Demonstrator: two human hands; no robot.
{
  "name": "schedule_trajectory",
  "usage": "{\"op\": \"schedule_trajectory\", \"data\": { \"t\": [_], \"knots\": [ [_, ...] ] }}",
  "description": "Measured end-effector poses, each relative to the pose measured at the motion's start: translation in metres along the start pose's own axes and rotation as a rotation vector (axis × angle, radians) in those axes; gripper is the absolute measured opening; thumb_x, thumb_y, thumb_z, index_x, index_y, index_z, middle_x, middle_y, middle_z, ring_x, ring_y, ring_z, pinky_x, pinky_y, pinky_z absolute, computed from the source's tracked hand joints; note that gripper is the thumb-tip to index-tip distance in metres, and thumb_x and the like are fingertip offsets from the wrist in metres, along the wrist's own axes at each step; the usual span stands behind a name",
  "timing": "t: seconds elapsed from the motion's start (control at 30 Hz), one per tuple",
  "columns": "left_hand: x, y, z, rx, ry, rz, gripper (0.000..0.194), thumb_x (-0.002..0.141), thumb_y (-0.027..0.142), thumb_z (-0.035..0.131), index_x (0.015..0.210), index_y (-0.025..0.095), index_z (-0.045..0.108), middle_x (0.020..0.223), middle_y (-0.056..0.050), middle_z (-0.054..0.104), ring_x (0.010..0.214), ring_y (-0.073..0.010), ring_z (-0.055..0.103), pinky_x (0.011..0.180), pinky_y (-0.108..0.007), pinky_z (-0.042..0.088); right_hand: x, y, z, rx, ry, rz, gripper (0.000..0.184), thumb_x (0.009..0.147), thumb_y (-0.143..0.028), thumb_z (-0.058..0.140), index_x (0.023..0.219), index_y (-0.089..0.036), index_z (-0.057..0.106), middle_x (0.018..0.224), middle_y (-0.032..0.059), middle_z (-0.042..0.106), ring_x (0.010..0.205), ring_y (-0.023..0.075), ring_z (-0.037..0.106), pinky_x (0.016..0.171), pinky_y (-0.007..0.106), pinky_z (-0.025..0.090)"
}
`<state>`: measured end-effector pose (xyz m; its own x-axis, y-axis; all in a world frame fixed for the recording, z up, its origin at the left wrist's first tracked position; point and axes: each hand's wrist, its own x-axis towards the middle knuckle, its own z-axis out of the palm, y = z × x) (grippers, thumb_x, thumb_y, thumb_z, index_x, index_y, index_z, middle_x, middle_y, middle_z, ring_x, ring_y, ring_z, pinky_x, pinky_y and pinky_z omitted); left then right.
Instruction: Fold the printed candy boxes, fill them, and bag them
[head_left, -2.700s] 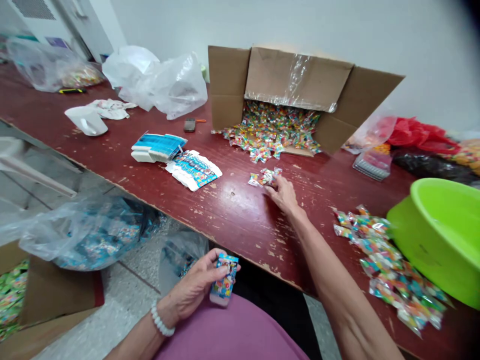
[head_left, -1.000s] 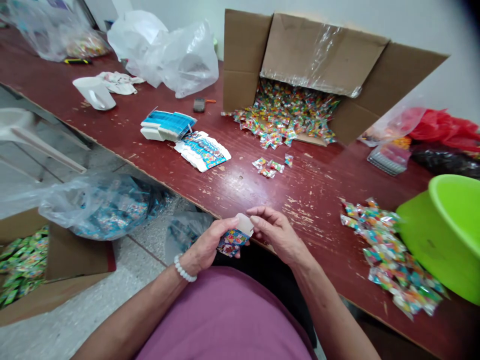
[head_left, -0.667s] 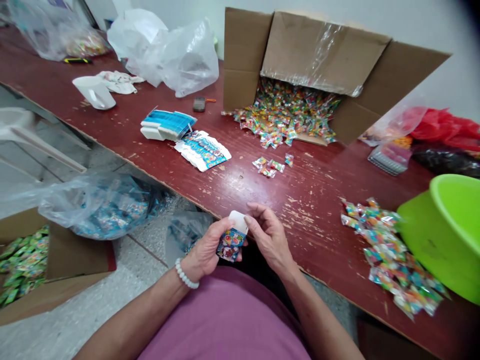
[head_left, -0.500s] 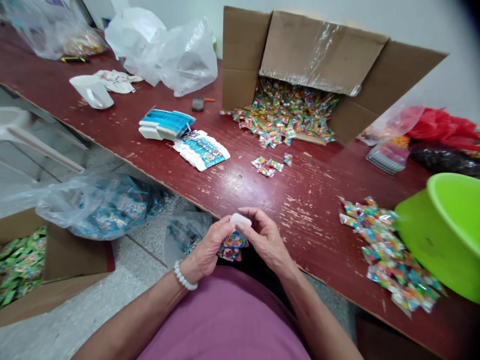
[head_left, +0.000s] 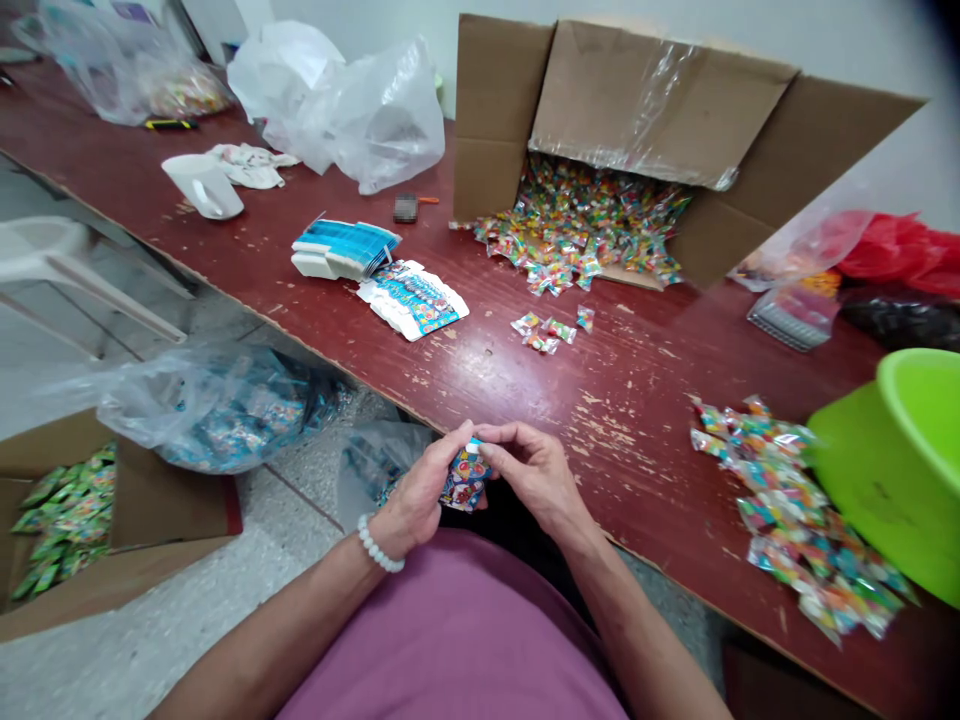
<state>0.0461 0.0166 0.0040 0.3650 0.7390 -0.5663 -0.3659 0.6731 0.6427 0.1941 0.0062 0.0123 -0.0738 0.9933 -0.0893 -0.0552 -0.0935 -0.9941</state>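
Close to my body, at the table's edge, my left hand is wrapped round a small printed blue candy box. The thumb and fingers of my right hand pinch the white flap at the top of that box. Part of the box is hidden by my fingers. On the table beyond, a flat printed carton lies beside a stack of blue and white cartons. Several small wrapped candies lie loose ahead of my hands.
An open cardboard box spills wrapped candies at the back. Right, a candy pile lies by a green basin. A white mug and plastic bags stand left. Below are a bag of blue packets and a carton of green packets.
The white flap, raised and broad before, now shows smaller and folded down at the box top under my right fingers. The view has shifted slightly, moving the table's things rightward.
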Motion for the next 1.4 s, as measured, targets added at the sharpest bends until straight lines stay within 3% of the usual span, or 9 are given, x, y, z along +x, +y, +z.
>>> {"op": "schedule_trajectory", "data": {
  "t": [0.27, 0.4, 0.53, 0.7, 0.83, 1.0, 1.1, 1.23, 1.4],
  "knots": [
    [-0.002, 0.004, -0.006, 0.04, -0.012, 0.059, 0.048, 0.088, 0.061, 0.061, 0.091, 0.015, 0.073, 0.071, -0.005, 0.07, 0.054, -0.0146, 0.061, 0.046, -0.025, 0.054, 0.007, 0.004, 0.003, -0.058, 0.009, -0.005, 0.021, 0.085, -0.04, 0.074, 0.086, -0.019, 0.075, 0.081, 0.0048, 0.075, 0.061, 0.0162, 0.064, 0.055, 0.028, 0.051],
    [0.0, 0.011, -0.008, -0.111, -0.068, -0.065, 0.029, 0.085, 0.044, 0.066, 0.092, 0.016, 0.071, 0.066, -0.002, 0.067, 0.048, -0.0151, 0.06, 0.043, -0.027, 0.052, 0.0, 0.006, 0.003, -0.146, -0.076, -0.183, 0.016, 0.095, -0.036, 0.064, 0.097, -0.025, 0.075, 0.109, 0.0061, 0.073, 0.096, 0.0222, 0.068, 0.079, 0.034, 0.055],
    [0.004, 0.014, -0.012, -0.207, -0.07, -0.047, 0.025, 0.082, 0.027, 0.063, 0.101, 0.014, 0.072, 0.082, -0.005, 0.072, 0.059, -0.0146, 0.065, 0.052, -0.025, 0.055, -0.004, 0.011, 0.009, -0.279, -0.146, -0.295, 0.023, 0.089, -0.032, 0.072, 0.112, -0.028, 0.07, 0.118, 0.0077, 0.066, 0.115, 0.0264, 0.06, 0.101, 0.046, 0.047],
    [0.002, 0.021, -0.053, -0.131, 0.179, 0.148, 0.033, 0.081, 0.032, 0.063, 0.109, 0.016, 0.069, 0.081, -0.005, 0.071, 0.061, -0.0158, 0.066, 0.055, -0.027, 0.056, 0.001, 0.024, 0.006, -0.354, -0.132, -0.208, 0.043, 0.083, -0.038, 0.076, 0.124, -0.028, 0.064, 0.137, 0.0101, 0.056, 0.113, 0.0261, 0.059, 0.098, 0.045, 0.049],
    [0.0, 0.01, -0.104, 0.073, 0.488, 0.234, 0.044, 0.078, 0.044, 0.063, 0.112, 0.017, 0.067, 0.077, -0.002, 0.069, 0.055, -0.0142, 0.062, 0.055, -0.028, 0.054, 0.007, 0.038, -0.007, -0.178, -0.002, -0.008, 0.048, 0.084, -0.045, 0.073, 0.126, -0.026, 0.06, 0.109, 0.0068, 0.066, 0.091, 0.02, 0.062, 0.084, 0.038, 0.052],
    [0.016, -0.031, -0.149, 0.231, 0.702, 0.261, 0.043, 0.078, 0.052, 0.064, 0.102, 0.017, 0.066, 0.096, -0.009, 0.071, 0.086, -0.0224, 0.068, 0.07, -0.031, 0.054, 0.008, 0.042, -0.014, -0.164, -0.015, 0.036, 0.046, 0.084, -0.046, 0.072, 0.123, -0.022, 0.062, 0.092, 0.0031, 0.066, 0.084, 0.0179, 0.06, 0.081, 0.036, 0.05],
    [0.025, -0.038, -0.163, 0.355, 0.798, 0.326, 0.042, 0.079, 0.045, 0.064, 0.111, 0.018, 0.063, 0.119, -0.014, 0.067, 0.112, -0.0281, 0.062, 0.088, -0.038, 0.051, 0.007, 0.04, -0.016, -0.158, -0.027, 0.049, 0.045, 0.084, -0.046, 0.072, 0.121, -0.021, 0.064, 0.091, 0.003, 0.066, 0.083, 0.018, 0.06, 0.079, 0.036, 0.049],
    [0.024, -0.008, -0.154, 0.546, 0.861, 0.551, 0.049, 0.08, 0.032, 0.063, 0.127, 0.02, 0.056, 0.138, -0.011, 0.056, 0.126, -0.0246, 0.052, 0.107, -0.037, 0.04, 0.007, 0.04, -0.018, -0.171, -0.022, 0.086, 0.04, 0.087, -0.046, 0.07, 0.119, -0.022, 0.065, 0.097, 0.0048, 0.069, 0.082, 0.0185, 0.06, 0.076, 0.034, 0.048],
    [0.035, 0.055, -0.094, 1.288, 0.842, 0.992, 0.039, 0.093, 0.035, 0.053, 0.129, 0.022, 0.059, 0.129, -0.011, 0.061, 0.12, -0.0266, 0.053, 0.106, -0.04, 0.038, 0.008, 0.041, -0.016, -0.218, -0.002, 0.049, 0.032, 0.088, -0.044, 0.068, 0.111, -0.022, 0.069, 0.096, 0.0048, 0.071, 0.08, 0.0189, 0.062, 0.075, 0.033, 0.049]
  ]
}}
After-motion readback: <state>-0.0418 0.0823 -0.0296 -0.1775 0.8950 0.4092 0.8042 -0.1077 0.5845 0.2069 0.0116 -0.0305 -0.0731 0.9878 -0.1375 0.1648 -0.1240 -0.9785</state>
